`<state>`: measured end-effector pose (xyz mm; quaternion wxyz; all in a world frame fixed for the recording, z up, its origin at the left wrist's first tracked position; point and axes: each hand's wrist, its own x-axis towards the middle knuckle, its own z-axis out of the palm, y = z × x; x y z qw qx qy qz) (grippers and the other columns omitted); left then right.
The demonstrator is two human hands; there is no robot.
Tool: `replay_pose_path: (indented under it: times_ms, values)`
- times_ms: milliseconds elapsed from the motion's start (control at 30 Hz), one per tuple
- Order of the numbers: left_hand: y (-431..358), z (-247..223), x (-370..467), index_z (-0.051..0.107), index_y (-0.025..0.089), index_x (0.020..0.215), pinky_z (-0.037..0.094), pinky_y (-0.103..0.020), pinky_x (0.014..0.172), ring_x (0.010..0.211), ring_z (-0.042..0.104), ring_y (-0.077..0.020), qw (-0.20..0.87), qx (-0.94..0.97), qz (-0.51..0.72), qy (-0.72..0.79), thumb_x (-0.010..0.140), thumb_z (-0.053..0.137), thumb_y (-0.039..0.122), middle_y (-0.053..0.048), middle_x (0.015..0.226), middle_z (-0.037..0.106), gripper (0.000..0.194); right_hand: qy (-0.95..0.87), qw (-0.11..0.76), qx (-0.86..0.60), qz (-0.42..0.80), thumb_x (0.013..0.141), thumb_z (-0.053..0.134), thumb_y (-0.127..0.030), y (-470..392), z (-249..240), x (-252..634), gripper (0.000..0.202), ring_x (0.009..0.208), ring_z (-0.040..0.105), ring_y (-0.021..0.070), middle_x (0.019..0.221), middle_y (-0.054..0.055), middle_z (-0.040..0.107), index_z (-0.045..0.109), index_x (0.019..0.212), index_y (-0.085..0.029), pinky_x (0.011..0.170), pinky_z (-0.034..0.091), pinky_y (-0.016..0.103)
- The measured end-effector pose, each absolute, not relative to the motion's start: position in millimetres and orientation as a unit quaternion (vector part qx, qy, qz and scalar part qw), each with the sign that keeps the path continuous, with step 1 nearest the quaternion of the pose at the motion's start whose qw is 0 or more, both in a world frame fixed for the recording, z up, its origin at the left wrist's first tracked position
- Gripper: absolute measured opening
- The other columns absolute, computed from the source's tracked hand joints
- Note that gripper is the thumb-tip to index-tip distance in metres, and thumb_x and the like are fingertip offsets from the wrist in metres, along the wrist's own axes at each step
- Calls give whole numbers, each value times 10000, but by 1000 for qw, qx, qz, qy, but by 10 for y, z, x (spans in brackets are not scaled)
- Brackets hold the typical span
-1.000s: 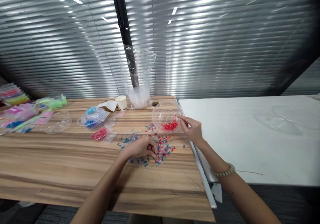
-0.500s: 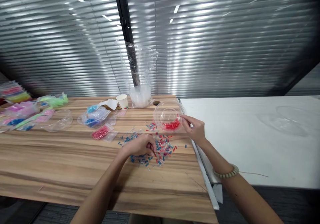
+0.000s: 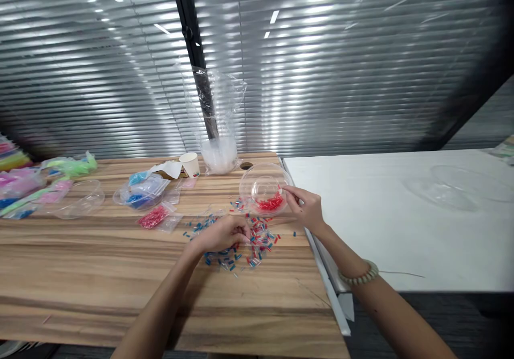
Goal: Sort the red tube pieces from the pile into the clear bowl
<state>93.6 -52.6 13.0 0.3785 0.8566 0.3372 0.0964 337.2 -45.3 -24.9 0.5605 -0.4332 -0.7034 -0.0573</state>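
Note:
My left hand (image 3: 225,233) is over a scattered pile of short blue, red and clear tube beads (image 3: 263,236) on the wooden table. Its thumb and fingers are pinched together low over the beads; whatever is between them is too small to make out. My right hand (image 3: 305,207), with a beaded bracelet (image 3: 359,274) on the wrist, grips the right rim of a clear plastic bowl (image 3: 249,188) between thumb and fingers. Red tube beads (image 3: 271,202) lie together in the bowl's lower right part. The bowl stands just behind the pile.
To the left lie a bag of pink-red beads (image 3: 153,217), bags of blue beads (image 3: 138,199), a clear lid (image 3: 86,198) and colourful bags (image 3: 30,185). A paper cup (image 3: 190,165) and a plastic-wrapped stack (image 3: 219,155) stand behind. A white table (image 3: 381,230) adjoins on the right.
The view has turned slightly to the right. My left fingertips have risen a little from the beads, where a red piece showed at them. My right hand stays at the bowl's rim.

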Motion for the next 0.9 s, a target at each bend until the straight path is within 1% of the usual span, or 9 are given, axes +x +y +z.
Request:
replay_pose_path:
  times_ms: [133, 200, 267, 333, 400, 500, 567, 700, 900]
  values:
    - [-512, 134, 913, 536, 133, 764, 375, -177, 461, 470, 534, -100, 474, 786, 161, 363, 824, 524, 269, 14, 533, 578, 148, -706, 554, -439, -49, 851, 474, -178, -491, -246, 3342, 223, 563, 613, 114, 842, 34, 712, 675, 947, -181, 525, 491, 232]
    - [-518, 139, 922, 526, 137, 785, 383, -180, 457, 447, 529, -99, 466, 773, 232, 362, 831, 528, 310, 25, 502, 559, 179, -717, 546, -429, -54, 852, 469, -169, -508, -248, 3322, 229, 558, 612, 112, 825, 31, 712, 670, 961, -181, 532, 494, 231]
    - [-533, 141, 949, 528, 140, 792, 389, -181, 459, 440, 523, -93, 425, 775, 301, 359, 838, 530, 315, 35, 499, 542, 180, -731, 537, -417, -58, 854, 461, -156, -524, -250, 3294, 235, 577, 624, 115, 820, 29, 712, 666, 967, -183, 547, 503, 232]
    - [-549, 126, 984, 545, 144, 795, 400, -184, 481, 466, 529, -87, 326, 799, 357, 357, 853, 515, 283, 27, 548, 559, 153, -744, 529, -403, -65, 856, 456, -149, -540, -253, 3262, 234, 610, 640, 121, 837, 34, 712, 664, 956, -184, 555, 510, 231]
    - [-558, 85, 1014, 569, 152, 810, 424, -193, 553, 571, 568, -95, 174, 837, 389, 343, 867, 495, 228, 0, 664, 610, 121, -755, 524, -386, -78, 854, 466, -146, -556, -259, 3233, 221, 658, 656, 132, 860, 43, 711, 659, 957, -180, 568, 516, 233]
    - [-542, -8, 1026, 595, 171, 857, 429, -209, 632, 722, 589, -117, -33, 876, 369, 307, 873, 484, 171, -24, 802, 641, 112, -773, 513, -362, -94, 850, 488, -140, -575, -270, 3208, 207, 658, 658, 135, 831, 41, 712, 647, 979, -176, 587, 519, 242]
    - [-516, -61, 1015, 599, 174, 882, 427, -223, 645, 738, 576, -128, -93, 885, 344, 299, 871, 486, 152, -26, 806, 633, 116, -784, 502, -353, -93, 847, 492, -127, -581, -271, 3202, 213, 656, 657, 134, 837, 46, 711, 639, 996, -168, 592, 519, 244]
    - [-475, -77, 989, 599, 164, 921, 429, -257, 705, 794, 548, -149, -92, 899, 316, 290, 876, 471, 137, -40, 829, 626, 138, -782, 512, -342, -101, 839, 483, -101, -569, -251, 3209, 236, 696, 667, 143, 872, 64, 709, 639, 1006, -160, 611, 529, 246]
    - [-489, -37, 997, 629, 179, 949, 411, -288, 733, 837, 532, -161, -60, 913, 284, 286, 898, 434, 163, -55, 867, 634, 202, -760, 529, -361, -106, 830, 473, -109, -506, -263, 3241, 254, 710, 672, 151, 866, 59, 710, 650, 997, -184, 613, 541, 248]
